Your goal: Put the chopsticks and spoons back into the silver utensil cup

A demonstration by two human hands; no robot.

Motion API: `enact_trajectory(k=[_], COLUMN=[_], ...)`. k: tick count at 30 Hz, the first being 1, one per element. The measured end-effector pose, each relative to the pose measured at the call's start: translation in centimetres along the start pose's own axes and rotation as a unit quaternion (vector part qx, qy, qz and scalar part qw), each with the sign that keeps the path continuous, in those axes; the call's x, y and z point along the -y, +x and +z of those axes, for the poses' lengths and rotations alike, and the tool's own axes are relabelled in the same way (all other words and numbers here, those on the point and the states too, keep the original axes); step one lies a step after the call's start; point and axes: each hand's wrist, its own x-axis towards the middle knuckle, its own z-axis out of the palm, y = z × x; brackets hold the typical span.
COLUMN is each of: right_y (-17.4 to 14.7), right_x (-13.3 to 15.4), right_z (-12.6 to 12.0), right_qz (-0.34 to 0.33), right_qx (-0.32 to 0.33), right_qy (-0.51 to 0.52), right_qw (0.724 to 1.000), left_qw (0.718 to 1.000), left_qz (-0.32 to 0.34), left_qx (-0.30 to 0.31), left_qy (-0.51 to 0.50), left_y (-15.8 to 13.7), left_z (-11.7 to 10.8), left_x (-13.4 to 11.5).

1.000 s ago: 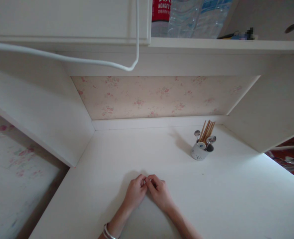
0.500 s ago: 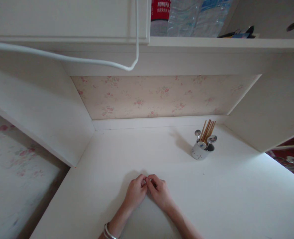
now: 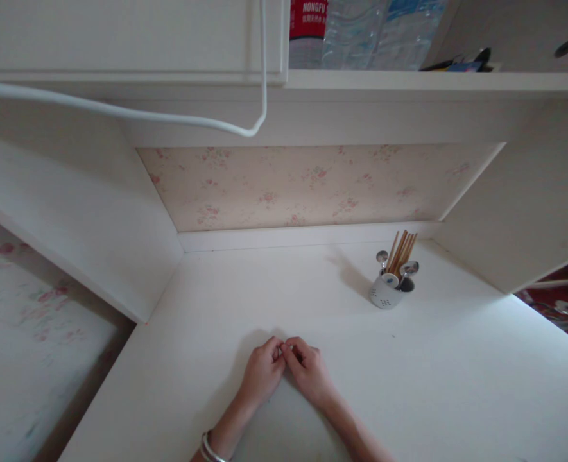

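Observation:
My left hand and my right hand rest on the white tabletop, near its middle. Their curled fingers meet at the tips, and I see no object between them. A bracelet circles my left wrist. Beyond my right hand, farther back, stands a white utensil holder with small holes in its side. It contains several wooden chopsticks, a small metal spoon, a larger metal spoon and a white round-ended piece. Neither hand touches the holder.
Above the table is a shelf with water bottles and a few small dark items. A white cable hangs in front of the cupboard. Side panels flank the table, and a floral-papered wall closes the back.

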Motion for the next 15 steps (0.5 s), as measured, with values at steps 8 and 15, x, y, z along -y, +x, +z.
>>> enact_trajectory(k=[8,15], right_y=[0.09,0.04], right_x=[-0.34,-0.26], right_z=[0.1,0.01], right_qz=[0.006,0.007], right_qx=[0.009,0.012], right_qy=[0.013,0.013], right_qw=[1.0,1.0], left_qw=[1.0,1.0], left_qz=[0.002,0.001], left_qx=[0.002,0.0], left_qy=[0.005,-0.009], left_y=[0.23,0.0], left_z=[0.04,0.03], left_x=[0.14,0.01])
